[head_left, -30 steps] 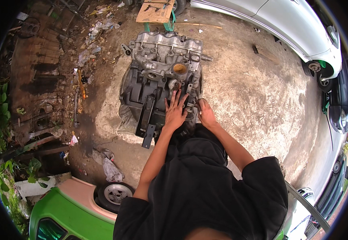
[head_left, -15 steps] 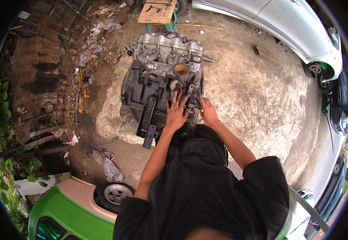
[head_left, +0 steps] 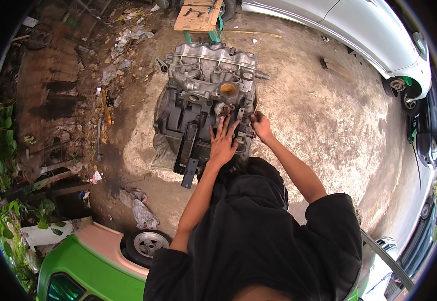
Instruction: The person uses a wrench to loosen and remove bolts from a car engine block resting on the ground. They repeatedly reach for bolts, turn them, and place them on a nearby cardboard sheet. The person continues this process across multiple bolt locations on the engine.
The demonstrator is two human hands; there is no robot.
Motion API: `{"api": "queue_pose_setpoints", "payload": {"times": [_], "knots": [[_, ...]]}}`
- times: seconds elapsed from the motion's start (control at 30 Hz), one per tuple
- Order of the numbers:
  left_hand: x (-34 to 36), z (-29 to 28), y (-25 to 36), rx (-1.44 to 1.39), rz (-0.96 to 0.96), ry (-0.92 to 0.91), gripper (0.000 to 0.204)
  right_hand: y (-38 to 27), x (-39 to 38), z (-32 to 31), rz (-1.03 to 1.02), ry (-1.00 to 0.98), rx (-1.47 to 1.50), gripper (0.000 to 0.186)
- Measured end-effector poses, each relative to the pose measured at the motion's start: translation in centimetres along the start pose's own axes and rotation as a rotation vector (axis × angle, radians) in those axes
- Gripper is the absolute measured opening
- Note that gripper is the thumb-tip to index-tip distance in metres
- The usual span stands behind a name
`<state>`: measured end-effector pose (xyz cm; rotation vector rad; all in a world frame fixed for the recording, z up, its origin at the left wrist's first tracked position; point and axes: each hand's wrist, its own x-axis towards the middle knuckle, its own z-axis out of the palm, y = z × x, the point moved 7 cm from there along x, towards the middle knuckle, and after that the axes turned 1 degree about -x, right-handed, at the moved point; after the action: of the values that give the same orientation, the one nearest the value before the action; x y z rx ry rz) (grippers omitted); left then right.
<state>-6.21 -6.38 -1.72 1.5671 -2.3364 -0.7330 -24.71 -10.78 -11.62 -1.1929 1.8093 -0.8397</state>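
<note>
A greasy car engine [head_left: 178, 113] sits on the ground in front of me. Its silvery upper part, with an intake manifold [head_left: 193, 84] and a round brownish opening [head_left: 228, 90], is at the far end. My left hand [head_left: 222, 148] lies on the dark block with its fingers spread, the fingertips reaching toward a small rounded fitting below that opening. At the engine's right side is my right hand [head_left: 261, 126], its fingers curled together against the edge. Whatever they grip is too small to make out. A dark metal bracket [head_left: 185, 150] sticks out toward me, left of my left hand.
Beyond the engine stands a small wooden-topped table [head_left: 198, 19] with tools on it. A silver car [head_left: 359, 30] is at the far right, and a green car [head_left: 88, 261] at the near left. A crumpled cloth [head_left: 143, 213] and scattered litter [head_left: 120, 62] lie on the left.
My right hand has moved a little farther away from me along the engine's right side, its fingers more curled. The left hand stays spread on the block.
</note>
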Motion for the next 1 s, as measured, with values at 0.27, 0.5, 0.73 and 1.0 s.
{"api": "queue_pose_setpoints", "payload": {"times": [0.27,0.5,0.73,1.0], "knots": [[-0.1,0.2,-0.1,0.012,0.017,0.02,0.075,6.0,0.7,1.1,0.628,-0.13,0.847,0.021],[0.0,0.3,-0.1,-0.001,0.028,0.018,0.075,-0.2,-0.9,-5.2,-0.061,0.09,0.227,0.017],[0.0,0.1,0.0,-0.004,0.015,0.037,0.074,-5.9,-7.3,-4.2,-0.476,-0.026,-0.047,0.012],[-0.1,-0.3,0.2,-0.002,0.007,0.026,0.074,-5.2,-8.9,-2.5,-0.486,-0.124,-0.278,0.039]]}}
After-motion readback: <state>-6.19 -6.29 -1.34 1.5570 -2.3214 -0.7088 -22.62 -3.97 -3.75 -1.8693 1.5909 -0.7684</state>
